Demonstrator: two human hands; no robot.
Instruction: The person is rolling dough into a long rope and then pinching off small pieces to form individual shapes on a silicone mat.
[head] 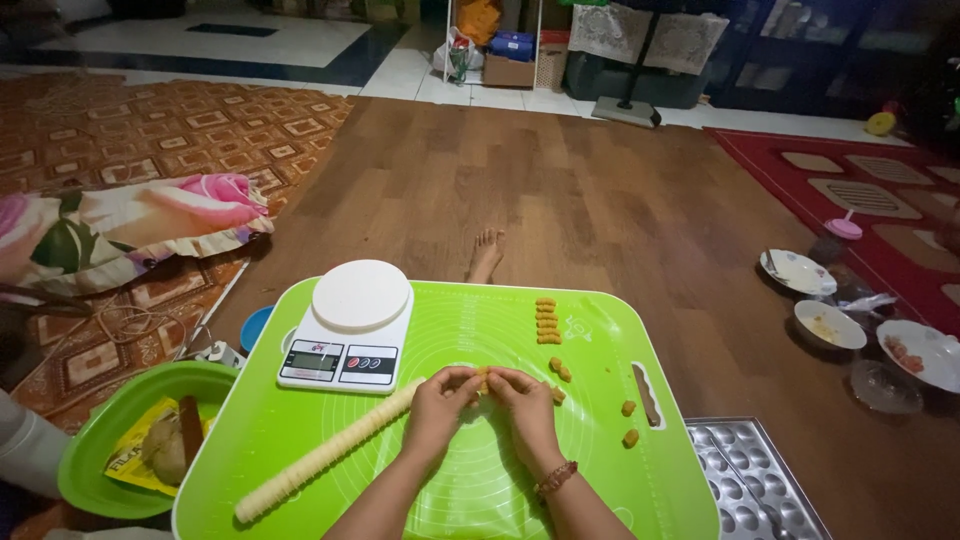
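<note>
So far only part of the work is done. Going from big to small: the green mat (470, 470) fills the lower middle of the frame, and it lies on the wooden floor (600, 200). A white kitchen scale (350, 325) sits on its upper left part. A long dough roll (325, 455) runs from the lower left of the mat up to the hands, so a lot of dough is left to cut and shape. At the middle, the left hand (438, 400) and the right hand (525, 398) are closed together around one small dough piece (483, 377); it looks pinched by both, though it is mostly hidden. Finished little pieces wait in a short row (547, 320) at the upper right of the mat, with a few loose ones (628, 408) near the right edge. The metal tray (750, 480) at the lower right looks empty, as far as I can see.
</note>
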